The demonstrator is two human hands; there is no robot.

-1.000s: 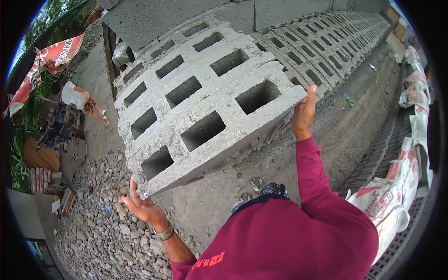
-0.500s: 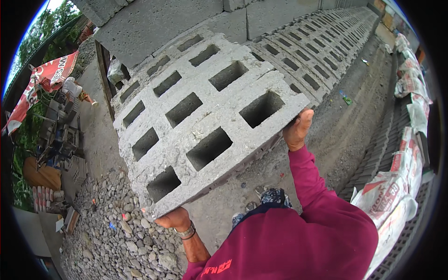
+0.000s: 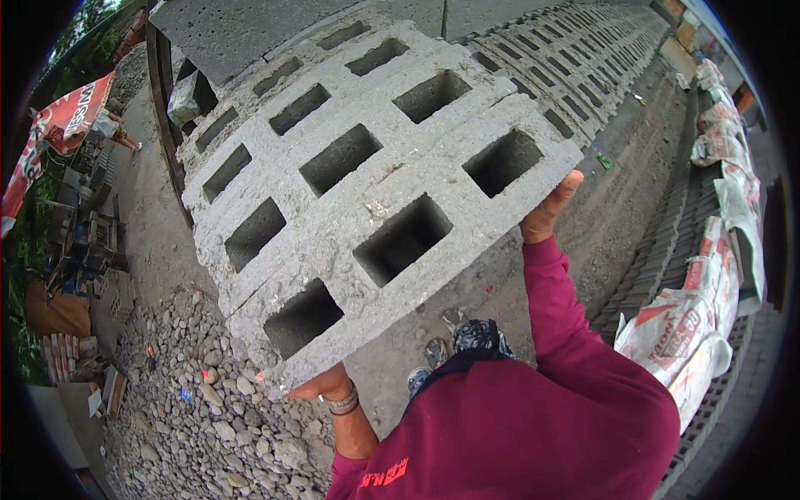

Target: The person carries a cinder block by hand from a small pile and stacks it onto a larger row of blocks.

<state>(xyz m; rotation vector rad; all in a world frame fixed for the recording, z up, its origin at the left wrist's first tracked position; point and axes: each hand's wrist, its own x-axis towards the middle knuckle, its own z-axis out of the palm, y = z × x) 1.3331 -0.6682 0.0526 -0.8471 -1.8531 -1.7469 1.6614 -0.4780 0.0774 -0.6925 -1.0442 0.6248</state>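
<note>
A grey concrete hollow block [image 3: 362,304] with three rectangular holes showing lies slanted before me at the near end of a stack. My left hand [image 3: 327,385] is closed on its lower left end, the fingers partly hidden under it. At the upper right end my right hand [image 3: 548,208] grips the block, thumb up along the edge and the other fingers out of sight. Right behind it, more hollow blocks [image 3: 283,187] sit in close rows, with rough, crumbly faces and no clear gap to the held one.
Grey block faces [image 3: 317,29] rise behind the stack. A long row of hollow blocks [image 3: 600,50] runs far right. Loose stones [image 3: 208,400] cover the ground at left. White and red sacks [image 3: 675,342] line the right side. Another person [image 3: 117,129] is at far left.
The held block and the stack appear larger and closer. Its right end sits higher and farther right, with my right hand still on it. My left hand keeps its grip.
</note>
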